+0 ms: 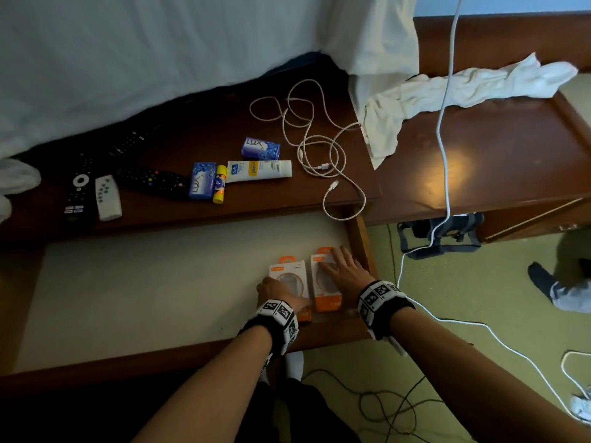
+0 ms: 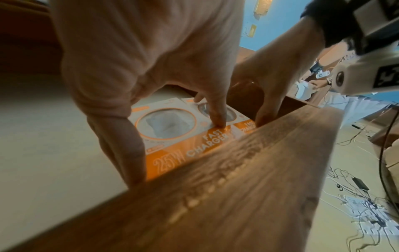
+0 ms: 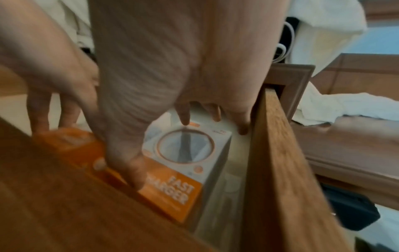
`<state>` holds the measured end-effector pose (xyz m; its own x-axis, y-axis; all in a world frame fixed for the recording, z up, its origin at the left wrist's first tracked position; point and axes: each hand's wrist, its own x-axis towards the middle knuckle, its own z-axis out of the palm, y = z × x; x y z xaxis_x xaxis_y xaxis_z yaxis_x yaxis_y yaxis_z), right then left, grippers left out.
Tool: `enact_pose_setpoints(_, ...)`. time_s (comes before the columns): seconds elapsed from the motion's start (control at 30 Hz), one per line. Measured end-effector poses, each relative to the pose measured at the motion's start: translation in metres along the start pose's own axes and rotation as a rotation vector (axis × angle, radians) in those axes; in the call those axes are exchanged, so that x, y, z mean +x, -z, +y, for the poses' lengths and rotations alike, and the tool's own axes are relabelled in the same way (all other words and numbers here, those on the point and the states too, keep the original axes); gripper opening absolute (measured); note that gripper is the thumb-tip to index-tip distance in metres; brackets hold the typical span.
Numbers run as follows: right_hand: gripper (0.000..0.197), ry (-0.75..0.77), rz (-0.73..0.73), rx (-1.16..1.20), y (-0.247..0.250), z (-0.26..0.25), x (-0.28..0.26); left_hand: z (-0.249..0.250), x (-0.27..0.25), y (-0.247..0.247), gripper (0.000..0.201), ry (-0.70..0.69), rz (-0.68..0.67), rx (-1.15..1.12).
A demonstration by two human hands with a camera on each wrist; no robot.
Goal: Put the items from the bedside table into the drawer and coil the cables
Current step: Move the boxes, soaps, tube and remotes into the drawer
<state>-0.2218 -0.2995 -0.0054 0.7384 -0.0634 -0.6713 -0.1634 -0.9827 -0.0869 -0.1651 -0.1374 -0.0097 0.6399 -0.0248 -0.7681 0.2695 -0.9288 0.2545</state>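
Closely, drawer wall point(image 1: 359, 241) flanks the right charger box point(image 1: 324, 297).

head view looking down on drawer point(image 1: 128, 298), wrist views close, both sharing charger boxes point(image 2: 170, 124)

Subject's arms: bare forearms, with one marker band on each wrist.
The left wrist band point(image 1: 279, 316) is a black strap fitted with white blocks, each visible face printed with a black square-pattern marker; a white part projects from its underside. The right wrist band point(image 1: 380, 302) is of the same build, black strap and white marker blocks, with a white part below the wrist. The left wrist view shows the right unit close up: a rounded white casing point(image 2: 362, 71), a round dark lens point(image 2: 340, 79) set in one end, a black marker on the adjoining face and the black strap point(image 2: 332, 25) above it. The left hand point(image 1: 275, 289) and right hand point(image 1: 347, 271) are bare.
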Motion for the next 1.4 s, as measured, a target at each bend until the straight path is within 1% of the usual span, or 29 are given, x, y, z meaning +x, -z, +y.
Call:
enact_pose_setpoints(0.07, 0.102, -0.075, 0.031, 0.113, -0.001, -0.003, -0.003, 0.000, 0.001, -0.004, 0.121, 0.000, 0.011, -0.003)
enact_pose_setpoints(0.13, 0.084, -0.150, 0.093, 0.251, -0.001, -0.009, -0.005, 0.000, 0.003, -0.005, 0.122, 0.002, 0.013, 0.008)
enact_pose_setpoints(0.2, 0.074, -0.157, 0.139, 0.305, -0.006, -0.015, -0.004, 0.000, 0.005, -0.007, 0.121, 0.001, 0.010, 0.014)
enact_pose_setpoints(0.4, 0.072, -0.079, 0.149, 0.223, -0.017, -0.014, -0.002, -0.001, 0.016, -0.013, 0.106, -0.020, 0.004, 0.072)
enact_pose_setpoints(0.5, 0.075, -0.082, 0.151, 0.191, -0.018, -0.010, -0.006, 0.001, 0.022, -0.014, 0.091, -0.020, -0.001, 0.058)
enact_pose_setpoints(0.57, 0.071, -0.093, 0.156, 0.196, -0.018, -0.008, -0.009, 0.004, 0.025, -0.015, 0.080, -0.037, -0.012, 0.053)
enact_pose_setpoints(0.63, 0.066, -0.104, 0.155, 0.206, -0.018, -0.007, -0.010, 0.006, 0.026, -0.018, 0.074, -0.069, -0.030, 0.066)
enact_pose_setpoints(0.8, 0.061, -0.124, 0.130, 0.215, -0.017, -0.005, -0.015, 0.008, 0.027, -0.025, 0.072, -0.109, -0.034, 0.098)
enact_pose_setpoints(0.93, 0.047, -0.166, 0.131, 0.186, -0.016, -0.005, -0.018, 0.011, 0.025, -0.032, 0.072, -0.131, -0.047, 0.111)
enact_pose_setpoints(1.17, 0.053, -0.172, 0.098, 0.187, -0.017, -0.004, -0.021, 0.013, 0.022, -0.030, 0.064, -0.166, -0.046, 0.133)
enact_pose_setpoints(1.23, 0.056, -0.170, 0.091, 0.185, -0.014, -0.004, -0.023, 0.011, 0.021, -0.026, 0.057, -0.179, -0.067, 0.155)
enact_pose_setpoints(1.33, 0.057, -0.158, 0.148, 0.236, -0.004, -0.005, -0.026, 0.013, 0.021, -0.006, 0.050, -0.205, -0.083, 0.181)
enact_pose_setpoints(1.4, 0.050, -0.145, 0.232, 0.301, 0.009, -0.008, -0.028, 0.016, 0.020, 0.018, 0.052, -0.235, -0.059, 0.140)
